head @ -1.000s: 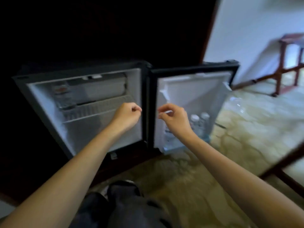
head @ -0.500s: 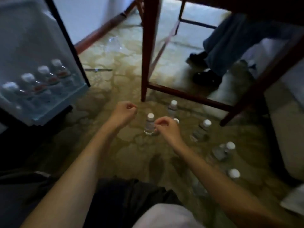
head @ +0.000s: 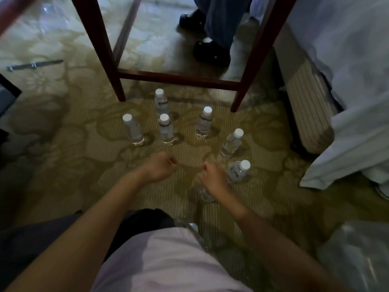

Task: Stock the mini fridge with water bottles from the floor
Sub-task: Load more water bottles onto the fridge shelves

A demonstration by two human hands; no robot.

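Six white-capped water bottles [head: 166, 130] stand upright on the patterned carpet [head: 69, 157], just in front of the wooden table legs [head: 117, 89]. The base of a seventh bottle [head: 207, 196] shows under the right wrist. Near them hover the left hand [head: 160, 167] and right hand [head: 213, 176], each curled in a loose fist, gripping nothing.

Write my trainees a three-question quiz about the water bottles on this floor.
1. How many water bottles show white caps on the carpet?
2. True or false: the left hand grips a bottle.
3. The bottle farthest from the person stands nearest to: A) a wooden furniture leg; B) the bedding; C) the plastic bag.
Key: 1. six; 2. false; 3. A.
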